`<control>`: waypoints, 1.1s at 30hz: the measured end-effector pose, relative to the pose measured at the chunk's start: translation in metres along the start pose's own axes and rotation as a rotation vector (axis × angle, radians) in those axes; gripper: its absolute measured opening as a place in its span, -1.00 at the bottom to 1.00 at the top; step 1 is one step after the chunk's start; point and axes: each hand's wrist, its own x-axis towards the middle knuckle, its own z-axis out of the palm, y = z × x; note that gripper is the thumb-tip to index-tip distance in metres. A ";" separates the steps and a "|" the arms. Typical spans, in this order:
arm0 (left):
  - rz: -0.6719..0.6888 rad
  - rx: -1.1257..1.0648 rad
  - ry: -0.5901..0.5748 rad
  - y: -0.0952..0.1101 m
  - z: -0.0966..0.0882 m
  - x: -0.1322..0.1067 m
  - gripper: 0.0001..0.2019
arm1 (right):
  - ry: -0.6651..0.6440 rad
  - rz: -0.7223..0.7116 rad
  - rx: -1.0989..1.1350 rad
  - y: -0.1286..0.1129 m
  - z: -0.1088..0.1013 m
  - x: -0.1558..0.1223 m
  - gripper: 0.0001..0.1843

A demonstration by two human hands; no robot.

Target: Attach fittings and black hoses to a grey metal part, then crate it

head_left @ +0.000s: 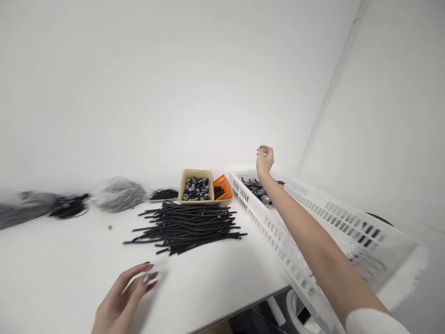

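My right hand (pixel 264 159) is stretched out above the far end of a white slotted crate (pixel 313 222), fingers curled down as if pinching something small and dark; what it is I cannot tell. Black parts (pixel 257 188) lie in the crate below it. My left hand (pixel 121 297) hovers low over the white table (pixel 62 273) near its front edge, fingers apart, with a small blurred pale thing by the fingertips. A pile of black tubes (pixel 187 227) lies in the middle of the table, between both hands.
A beige bin (pixel 196 186) of dark grey parts and a small orange basket (pixel 222 187) stand behind the tubes. Grey bags (pixel 120 194) and black bundles (pixel 69 205) sit along the wall at the left. The crate overhangs the table's right edge.
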 end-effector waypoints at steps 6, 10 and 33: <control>0.301 0.108 -0.058 0.045 0.016 -0.089 -0.52 | -0.635 -0.306 0.393 -0.085 -0.017 -0.271 -0.66; 0.225 0.286 -0.241 0.023 0.001 -0.143 -0.40 | -1.032 -0.648 0.296 -0.015 -0.109 -0.431 -0.65; -0.260 0.255 -0.287 -0.091 -0.028 -0.115 -0.46 | -1.360 0.442 0.220 0.135 -0.135 -0.450 -0.45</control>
